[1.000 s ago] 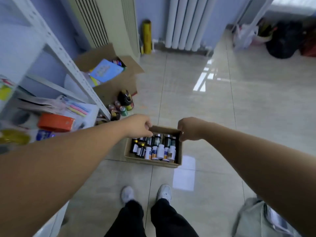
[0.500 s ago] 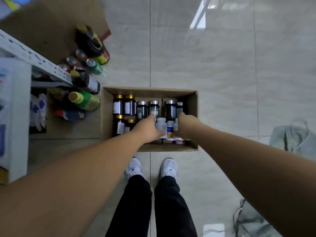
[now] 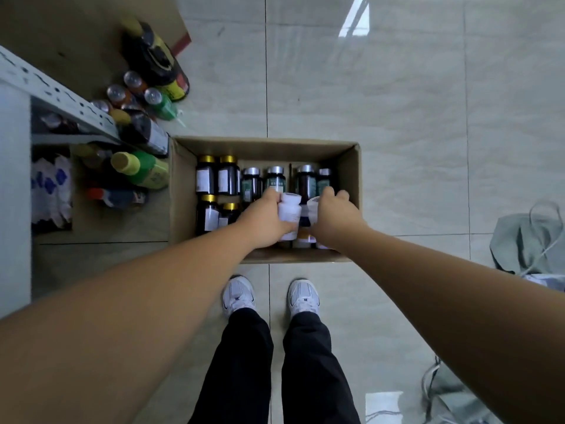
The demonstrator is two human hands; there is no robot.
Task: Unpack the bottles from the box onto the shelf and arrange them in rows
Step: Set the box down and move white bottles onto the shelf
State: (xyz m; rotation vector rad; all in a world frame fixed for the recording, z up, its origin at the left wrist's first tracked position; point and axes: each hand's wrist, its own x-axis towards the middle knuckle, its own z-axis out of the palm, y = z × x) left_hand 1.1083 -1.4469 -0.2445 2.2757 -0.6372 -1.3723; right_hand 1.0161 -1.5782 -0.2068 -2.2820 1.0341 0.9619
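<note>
An open cardboard box sits on the tiled floor just ahead of my feet. It holds several bottles: dark ones with gold caps at its left, dark ones with silver caps in the middle and right, white ones near its front. My left hand is inside the box, closed around a white bottle that is tilted and raised a little. My right hand grips another white bottle beside it. The grey metal shelf stands at the left.
Green, brown and dark drink bottles crowd the floor and the shelf's lowest level left of the box. A larger cardboard box lies at top left. A grey-green bag rests on the floor at right. My white shoes stand behind the box.
A second ago both hands held the box's far rim; they have since gone down into the box. Each hand has closed on a white bottle, and my view has tilted straight down.
</note>
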